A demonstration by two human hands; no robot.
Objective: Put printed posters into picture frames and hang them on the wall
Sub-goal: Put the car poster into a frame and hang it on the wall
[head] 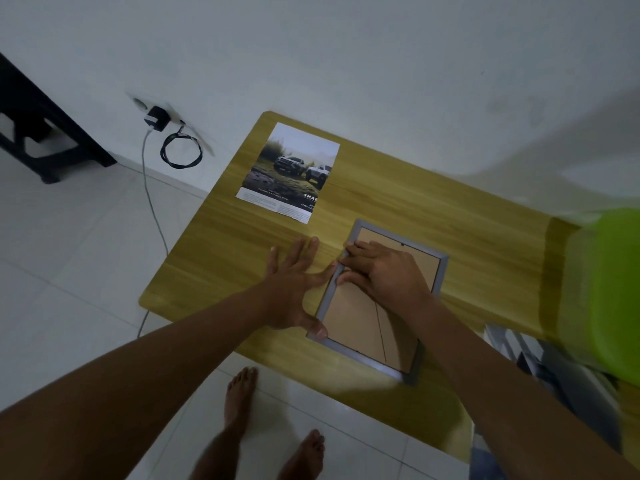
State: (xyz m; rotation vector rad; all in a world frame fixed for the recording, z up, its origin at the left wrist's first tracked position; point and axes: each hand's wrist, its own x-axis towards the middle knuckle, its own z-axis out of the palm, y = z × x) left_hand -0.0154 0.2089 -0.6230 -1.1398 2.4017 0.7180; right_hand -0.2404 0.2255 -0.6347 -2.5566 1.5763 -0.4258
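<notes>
"SMAR" on the poster (289, 173)

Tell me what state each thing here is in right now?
Grey picture frame: face down on the wooden table, brown backing still in.
Printed truck poster: flat, unframed.
Left hand: spread open, steadying the frame's edge.
Right hand: fingers working at the backing's edge.
Black charger: plugged in.

Frame (375, 303) face-down on table (214, 271); left hand (294, 289) splayed at its edge, right hand (384, 275) pressing backing; poster (291, 171) beside.
</notes>
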